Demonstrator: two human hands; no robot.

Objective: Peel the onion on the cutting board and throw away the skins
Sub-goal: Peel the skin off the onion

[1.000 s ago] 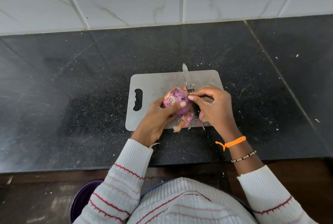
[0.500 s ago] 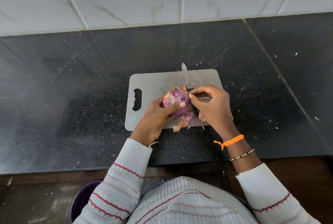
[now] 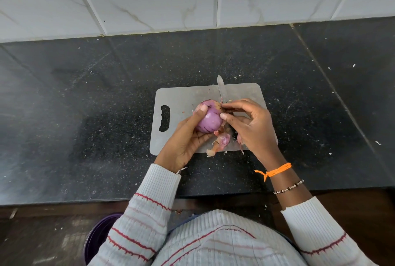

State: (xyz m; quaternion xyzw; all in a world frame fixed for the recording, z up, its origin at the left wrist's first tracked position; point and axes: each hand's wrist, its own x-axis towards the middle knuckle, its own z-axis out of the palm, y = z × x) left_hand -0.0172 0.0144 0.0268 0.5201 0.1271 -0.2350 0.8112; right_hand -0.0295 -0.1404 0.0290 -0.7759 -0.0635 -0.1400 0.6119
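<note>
Two hands, left hand (image 3: 185, 137) gripping onion (image 3: 209, 118), right hand (image 3: 251, 125) pinching skin, knife (image 3: 221, 89) handle hidden

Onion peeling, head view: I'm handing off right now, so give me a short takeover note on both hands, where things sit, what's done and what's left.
Left hand: grips the red onion, held over the cutting board.
Right hand: fingers pinch at skin on the onion's right side.
Knife: lies on the board behind the onion, tip over the far edge.
Loose skins: piled at the board's near edge, under the hands.
Done: much of the onion looks bare purple.
Left: strip the remaining skin, then throw the skins away; a purple tub on the floor may be the bin.
</note>
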